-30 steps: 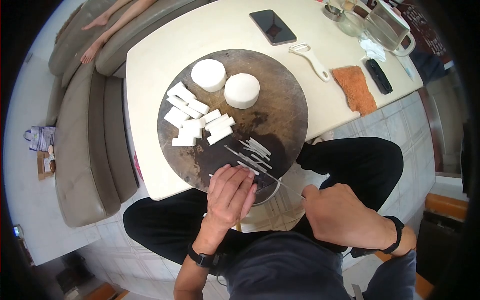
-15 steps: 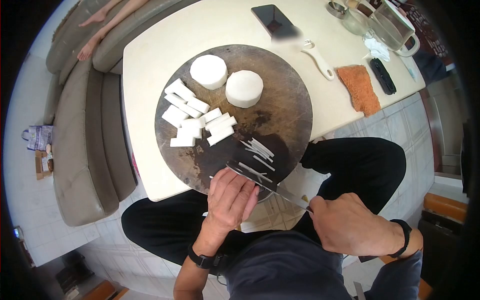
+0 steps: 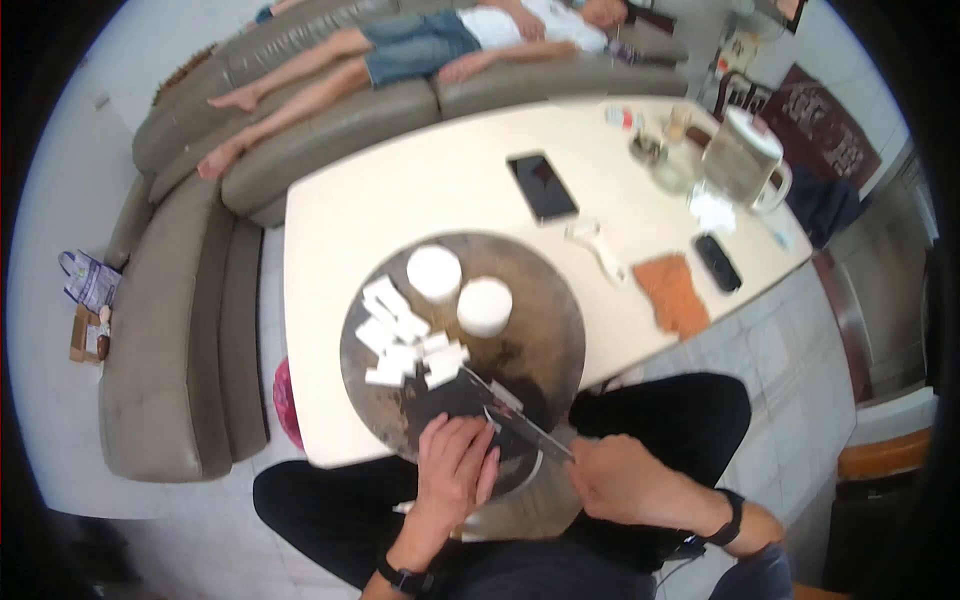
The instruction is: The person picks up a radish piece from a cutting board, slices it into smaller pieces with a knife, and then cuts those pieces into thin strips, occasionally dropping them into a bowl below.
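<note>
My right hand (image 3: 622, 478) is closed round the handle of a knife (image 3: 532, 430), whose blade points up and left over the round cutting board (image 3: 545, 335). My left hand (image 3: 457, 465) rests at the board's near edge beside the blade, fingers bent and close together; what lies under them is hidden. Thin white strips (image 3: 506, 396) lie just beyond the blade. Further left is a pile of white blocks (image 3: 400, 345). Two thick white rounds stand at the back of the board, one (image 3: 434, 272) left of the other (image 3: 485, 306).
The cream table (image 3: 340, 215) bears a phone (image 3: 541, 187), a peeler (image 3: 600, 252), an orange cloth (image 3: 672, 295), a black case (image 3: 717, 263) and a glass pitcher (image 3: 742, 160). A person (image 3: 420, 50) lies on the grey sofa (image 3: 165, 330) behind.
The view has tilted up, showing more of the sofa and the person. The knife's blade has come away from my left fingers, leaving a gap between them.
</note>
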`<state>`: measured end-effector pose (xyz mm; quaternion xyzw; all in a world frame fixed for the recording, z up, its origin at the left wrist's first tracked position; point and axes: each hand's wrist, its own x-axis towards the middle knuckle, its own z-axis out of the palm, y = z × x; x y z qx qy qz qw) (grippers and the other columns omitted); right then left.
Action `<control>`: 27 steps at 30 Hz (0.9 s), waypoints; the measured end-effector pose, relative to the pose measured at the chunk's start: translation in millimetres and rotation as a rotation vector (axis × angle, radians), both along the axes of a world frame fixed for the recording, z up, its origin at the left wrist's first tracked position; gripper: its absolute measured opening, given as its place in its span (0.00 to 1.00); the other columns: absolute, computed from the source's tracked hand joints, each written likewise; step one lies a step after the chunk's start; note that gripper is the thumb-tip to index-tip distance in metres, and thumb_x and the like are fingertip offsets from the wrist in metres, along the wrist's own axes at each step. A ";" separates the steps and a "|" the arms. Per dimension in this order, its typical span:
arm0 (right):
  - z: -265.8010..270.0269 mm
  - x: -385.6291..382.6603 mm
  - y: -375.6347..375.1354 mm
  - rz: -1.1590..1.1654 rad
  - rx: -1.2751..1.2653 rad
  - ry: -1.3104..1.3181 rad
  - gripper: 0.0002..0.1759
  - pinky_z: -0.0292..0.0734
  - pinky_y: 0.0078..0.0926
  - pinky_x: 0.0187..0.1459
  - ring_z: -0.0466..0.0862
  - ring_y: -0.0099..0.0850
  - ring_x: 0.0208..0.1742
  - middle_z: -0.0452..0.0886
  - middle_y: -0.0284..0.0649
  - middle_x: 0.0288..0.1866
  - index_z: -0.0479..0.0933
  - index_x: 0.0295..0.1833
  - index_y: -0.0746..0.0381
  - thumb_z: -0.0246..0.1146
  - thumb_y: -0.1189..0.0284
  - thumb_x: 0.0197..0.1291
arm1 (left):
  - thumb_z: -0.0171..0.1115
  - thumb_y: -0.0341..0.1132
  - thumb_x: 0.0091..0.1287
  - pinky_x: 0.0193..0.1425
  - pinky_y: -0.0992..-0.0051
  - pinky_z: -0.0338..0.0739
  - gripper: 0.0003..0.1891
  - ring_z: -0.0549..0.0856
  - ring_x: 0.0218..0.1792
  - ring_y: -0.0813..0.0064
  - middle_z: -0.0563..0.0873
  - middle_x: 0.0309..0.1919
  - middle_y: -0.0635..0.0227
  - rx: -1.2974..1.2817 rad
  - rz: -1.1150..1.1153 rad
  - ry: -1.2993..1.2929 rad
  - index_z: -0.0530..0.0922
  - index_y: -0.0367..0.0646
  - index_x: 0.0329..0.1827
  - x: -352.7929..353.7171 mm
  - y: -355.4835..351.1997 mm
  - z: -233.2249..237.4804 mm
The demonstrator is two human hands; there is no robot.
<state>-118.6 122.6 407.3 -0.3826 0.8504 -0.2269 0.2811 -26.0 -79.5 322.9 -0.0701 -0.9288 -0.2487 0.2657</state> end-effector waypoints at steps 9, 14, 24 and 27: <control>10.7 -5.2 4.6 -0.071 -0.040 -0.133 0.12 0.77 0.51 0.36 0.80 0.61 0.32 0.79 0.60 0.26 0.75 0.36 0.70 0.56 0.70 0.64 | 0.69 0.23 0.54 0.59 0.57 0.75 0.16 0.81 0.52 0.52 0.82 0.49 0.54 0.247 0.128 0.077 0.82 0.33 0.47 -1.8 4.8 16.4; 13.7 0.4 10.2 -0.241 -0.277 -0.695 0.14 0.73 0.26 0.22 0.79 0.30 0.17 0.80 0.42 0.22 0.73 0.36 0.68 0.52 0.70 0.72 | 0.61 0.22 0.64 0.56 0.66 0.77 0.11 0.84 0.51 0.61 0.83 0.51 0.57 0.569 0.283 0.091 0.82 0.33 0.49 -5.4 9.6 31.4; -16.0 11.6 -9.9 -0.187 -0.562 -0.989 0.14 0.66 0.17 0.18 0.74 0.18 0.14 0.80 0.37 0.23 0.74 0.37 0.68 0.53 0.68 0.72 | 0.49 0.36 0.77 0.66 0.69 0.73 0.23 0.80 0.59 0.70 0.78 0.61 0.58 1.819 0.071 -0.022 0.66 0.31 0.70 -15.8 -5.7 43.4; -22.4 13.4 -22.0 -0.164 -0.579 -1.001 0.13 0.66 0.17 0.18 0.74 0.18 0.14 0.80 0.36 0.23 0.74 0.37 0.68 0.53 0.69 0.72 | 0.47 0.34 0.77 0.69 0.66 0.72 0.22 0.79 0.62 0.67 0.76 0.64 0.56 1.962 0.011 -0.052 0.65 0.31 0.70 -12.4 -7.9 42.7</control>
